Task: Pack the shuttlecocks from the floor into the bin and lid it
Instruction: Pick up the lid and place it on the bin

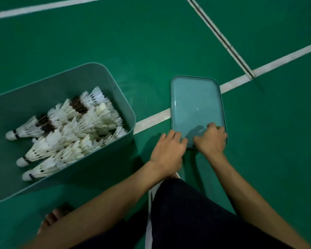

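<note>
The bin (115,97) sits on the green floor (151,42) at about 9 o'clock from the middle of the view, open, with the shuttlecocks (70,130) already lying inside it in nested rows, cork ends toward 8 o'clock. No loose shuttlecocks show on the floor, so the packing looks done and the step in hand is, by my judgement, fetching the lid.

The lid (196,105) lies flat on the floor at about 3 o'clock from the bin, well apart from it, across a white court line (151,121). Both hands are at its near short edge, at 6 o'clock on the lid. The right hand (211,139) rests on the near right corner with its fingers curled over onto the top face; whether the thumb is hooked under the rim I cannot tell. The left hand (168,150) is at the near left corner, fingers bent and touching the rim, not clearly closed on it; its grip I cannot tell either.

To do this well, each hand should get fingertips under the rim at the 2 near corners, since a flat lid on a smooth floor gives little to catch. Lift it level, carry it toward 9 o'clock, and match the long side of the lid to the long side of the bin. The feathers near the rim at 2 o'clock of the bin stand high, so lower the lid straight and press the corners evenly rather than crushing them.
</note>
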{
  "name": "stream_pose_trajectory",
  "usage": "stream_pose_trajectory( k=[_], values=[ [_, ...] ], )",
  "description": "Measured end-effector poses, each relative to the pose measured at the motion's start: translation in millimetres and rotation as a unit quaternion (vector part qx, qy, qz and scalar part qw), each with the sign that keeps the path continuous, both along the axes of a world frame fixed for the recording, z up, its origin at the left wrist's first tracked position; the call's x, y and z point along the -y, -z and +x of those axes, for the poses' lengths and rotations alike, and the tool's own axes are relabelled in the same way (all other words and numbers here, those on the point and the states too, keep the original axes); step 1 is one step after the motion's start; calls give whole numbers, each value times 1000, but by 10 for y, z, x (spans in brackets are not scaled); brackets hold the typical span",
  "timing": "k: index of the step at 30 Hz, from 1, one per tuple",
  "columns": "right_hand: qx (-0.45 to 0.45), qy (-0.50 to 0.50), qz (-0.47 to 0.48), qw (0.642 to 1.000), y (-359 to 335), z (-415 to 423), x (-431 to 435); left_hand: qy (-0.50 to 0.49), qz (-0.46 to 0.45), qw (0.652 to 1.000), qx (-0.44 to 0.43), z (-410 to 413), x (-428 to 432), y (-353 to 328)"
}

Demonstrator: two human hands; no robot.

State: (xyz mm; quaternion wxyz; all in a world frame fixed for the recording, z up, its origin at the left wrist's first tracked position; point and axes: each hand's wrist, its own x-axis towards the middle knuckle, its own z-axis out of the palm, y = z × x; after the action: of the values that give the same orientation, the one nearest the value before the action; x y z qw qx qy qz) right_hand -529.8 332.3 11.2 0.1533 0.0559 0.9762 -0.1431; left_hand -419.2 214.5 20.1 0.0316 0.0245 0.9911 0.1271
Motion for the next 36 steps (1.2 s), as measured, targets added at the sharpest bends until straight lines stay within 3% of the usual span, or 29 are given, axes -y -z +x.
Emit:
stream_pose_trajectory(
  k=[3, 7, 10, 13, 16, 21, 25, 28, 31, 33, 36],
  values=[
    [3, 71, 32, 997, 150, -155, -316, 33, -4, 995, 94, -111, -36, 298],
    [-38, 118, -11, 992, 314, -334, -573, 24, 14, 993, 113, -163, -87, 464],
    [-62, 171, -83, 980, 311, -428, -638, 14, 40, 997, 65, -160, -77, 509],
    [10, 217, -135, 967, 204, -480, -699, -40, 144, 989, -11, -140, 19, 499],
    [86, 228, -260, 934, -88, -428, -664, -91, 180, 979, 0, -103, 110, 426],
    [133, 136, -427, 884, -1130, -273, -229, -65, 214, 973, -62, -24, 32, -60],
    [175, -83, -471, 860, -1987, -34, 87, -151, 284, 915, -242, 148, 60, -669],
    [3, -132, -514, 848, -2127, 13, 247, -246, 338, 849, -323, 316, 410, -1135],
    [-212, -92, -359, 904, -1724, -73, 401, -312, 412, 792, -325, 638, 1024, -1463],
    [-170, -79, -341, 921, -1450, -99, 584, -346, 441, 765, -317, 969, 1396, -1553],
    [56, -88, -489, 866, -1240, 41, 991, -419, 442, 722, -326, 1517, 1766, -1466]
  ],
)
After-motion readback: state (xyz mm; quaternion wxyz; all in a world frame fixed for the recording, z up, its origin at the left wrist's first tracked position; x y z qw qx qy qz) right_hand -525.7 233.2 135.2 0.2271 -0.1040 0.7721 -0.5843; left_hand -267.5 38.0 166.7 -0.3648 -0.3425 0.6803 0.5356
